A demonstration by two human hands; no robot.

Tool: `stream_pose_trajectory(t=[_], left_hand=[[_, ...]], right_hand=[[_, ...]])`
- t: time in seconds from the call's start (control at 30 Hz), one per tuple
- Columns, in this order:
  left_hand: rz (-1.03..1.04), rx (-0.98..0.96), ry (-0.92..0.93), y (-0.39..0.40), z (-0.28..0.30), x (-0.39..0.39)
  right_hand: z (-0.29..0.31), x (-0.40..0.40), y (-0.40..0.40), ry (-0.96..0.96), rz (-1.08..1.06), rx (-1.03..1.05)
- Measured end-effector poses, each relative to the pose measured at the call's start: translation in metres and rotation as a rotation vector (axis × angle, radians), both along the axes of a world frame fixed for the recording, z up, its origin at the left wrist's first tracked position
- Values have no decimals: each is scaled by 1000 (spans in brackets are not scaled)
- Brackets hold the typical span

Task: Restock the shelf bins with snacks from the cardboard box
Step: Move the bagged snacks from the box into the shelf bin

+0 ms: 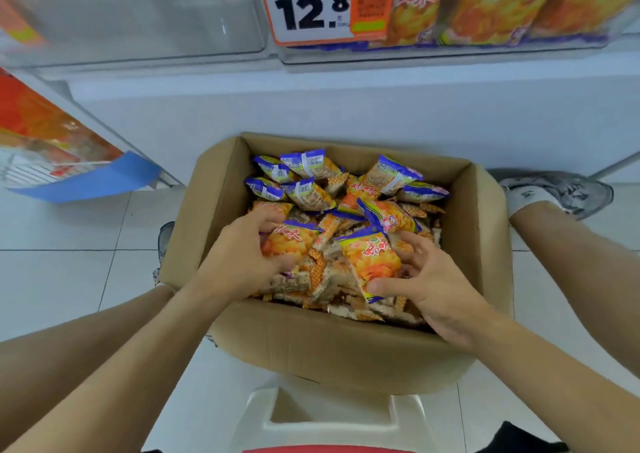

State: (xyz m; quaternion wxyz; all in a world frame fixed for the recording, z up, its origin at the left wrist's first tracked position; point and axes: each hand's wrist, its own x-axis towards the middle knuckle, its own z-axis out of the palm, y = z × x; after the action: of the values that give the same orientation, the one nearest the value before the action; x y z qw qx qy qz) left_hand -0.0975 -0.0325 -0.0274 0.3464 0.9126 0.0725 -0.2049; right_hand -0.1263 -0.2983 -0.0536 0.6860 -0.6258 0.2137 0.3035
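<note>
An open cardboard box (332, 355) stands on a white stool, full of small orange-and-purple snack packets (308, 189). My left hand (239, 255) reaches into the box and its fingers curl round one orange packet (289, 243). My right hand (436, 286) grips another orange packet (372, 262), thumb under its lower edge. Above, a clear shelf bin (485, 46) at the top right holds several of the same orange packets. A second clear bin (138, 13) at the top left looks mostly bare.
A price tag reading 12.8 (311, 6) hangs on the right bin's front. A lower bin (59, 148) at the left holds orange packs. The white stool (332, 418) carries the box. Grey shoes (561, 189) rest on the tiled floor either side.
</note>
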Motion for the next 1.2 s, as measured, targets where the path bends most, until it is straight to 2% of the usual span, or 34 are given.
stream_pose_trajectory(t=[0.1,0.17,0.3,0.37,0.5,0.67,0.73,0.9,1.0,1.1,1.13,1.2], left_hand=[[141,-326,14,-33,8,-6],[182,-418,-11,-54,6,-12],[306,-466,-53,-78,-3,-21],[335,-470,63,-78,-9,-22],[212,-398,297,-63,-13,-16],[201,-641,413,-56,-5,-8],[290,-695,387,-53,-6,-5],[293,-578,178,-56,-5,-3],[256,-579,181,-62,-6,-5],[272,-602,170,-64,-7,-4],[274,-619,178,-65,-6,-4],[287,-670,215,-67,-6,-4]], right_hand=[[18,2,-1,66,-110,357],[24,2,-2,66,-79,443],[17,7,-13,25,-80,339],[14,8,-18,13,-31,279],[14,6,-18,-2,60,183],[20,11,-12,-52,130,91],[24,14,-12,-92,171,37],[27,15,-13,-175,193,25],[28,16,-15,-200,153,79],[28,19,-20,-92,114,187],[29,20,-22,-96,123,181],[28,22,-26,-192,155,32]])
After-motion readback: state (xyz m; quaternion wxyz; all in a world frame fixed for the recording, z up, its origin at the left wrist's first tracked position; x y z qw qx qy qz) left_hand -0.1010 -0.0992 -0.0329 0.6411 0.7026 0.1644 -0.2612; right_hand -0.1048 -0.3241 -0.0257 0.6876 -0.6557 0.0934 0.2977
